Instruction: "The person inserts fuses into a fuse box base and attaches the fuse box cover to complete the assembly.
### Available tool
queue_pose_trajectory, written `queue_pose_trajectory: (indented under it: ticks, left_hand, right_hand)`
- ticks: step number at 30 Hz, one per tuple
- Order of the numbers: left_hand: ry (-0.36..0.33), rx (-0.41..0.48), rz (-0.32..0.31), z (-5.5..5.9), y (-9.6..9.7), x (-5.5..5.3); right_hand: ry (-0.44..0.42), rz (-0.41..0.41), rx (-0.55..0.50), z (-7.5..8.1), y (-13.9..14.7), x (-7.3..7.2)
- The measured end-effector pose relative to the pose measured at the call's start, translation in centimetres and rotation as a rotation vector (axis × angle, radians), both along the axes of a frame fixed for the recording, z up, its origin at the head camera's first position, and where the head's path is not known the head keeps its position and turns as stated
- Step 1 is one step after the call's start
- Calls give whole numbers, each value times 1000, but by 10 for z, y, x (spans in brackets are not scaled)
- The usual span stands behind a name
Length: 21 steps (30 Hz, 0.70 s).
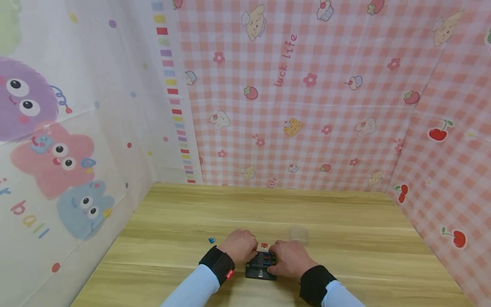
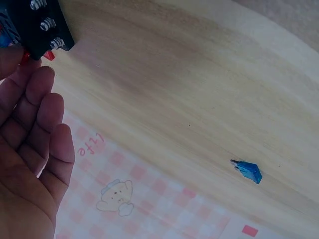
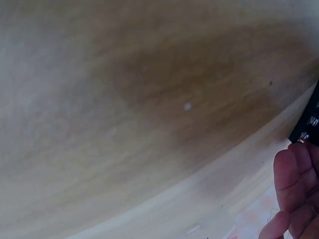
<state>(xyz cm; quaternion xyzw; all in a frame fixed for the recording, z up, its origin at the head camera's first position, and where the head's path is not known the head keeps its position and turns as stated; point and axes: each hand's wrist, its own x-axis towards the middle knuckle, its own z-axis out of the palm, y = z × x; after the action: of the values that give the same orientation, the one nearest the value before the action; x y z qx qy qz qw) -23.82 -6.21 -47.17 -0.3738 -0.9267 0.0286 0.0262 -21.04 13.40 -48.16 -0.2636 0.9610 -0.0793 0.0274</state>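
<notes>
One black box [image 1: 259, 267] sits between the fingers: right hand [image 1: 290, 259] clamps its edge, left hand [image 1: 238, 247] pinching I cannot tell; uneven pressing may tilt it.

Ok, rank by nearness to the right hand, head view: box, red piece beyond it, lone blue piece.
1. Box: touching the right hand.
2. Red piece: just to its left.
3. Blue piece: farthest left, past the left hand.
</notes>
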Motion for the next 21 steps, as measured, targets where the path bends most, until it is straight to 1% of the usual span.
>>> queue_pose_trajectory:
  ticks: [4, 8, 12, 15, 21]
  left_hand:
    - [-28, 10, 18, 1, -1, 0]
    - [-47, 5, 41, -1, -2, 0]
    - [-50, 9, 45, -3, -4, 0]
    - [-68, 21, 50, -3, -7, 0]
    - [-113, 66, 75, -3, -15, 0]
  right_hand:
    - [11, -6, 13, 0, -2, 1]
    - [2, -14, 18, -2, -3, 2]
    - [5, -10, 21, -3, -3, 2]
    - [9, -9, 29, -3, -3, 2]
    - [-23, -51, 43, -3, -3, 3]
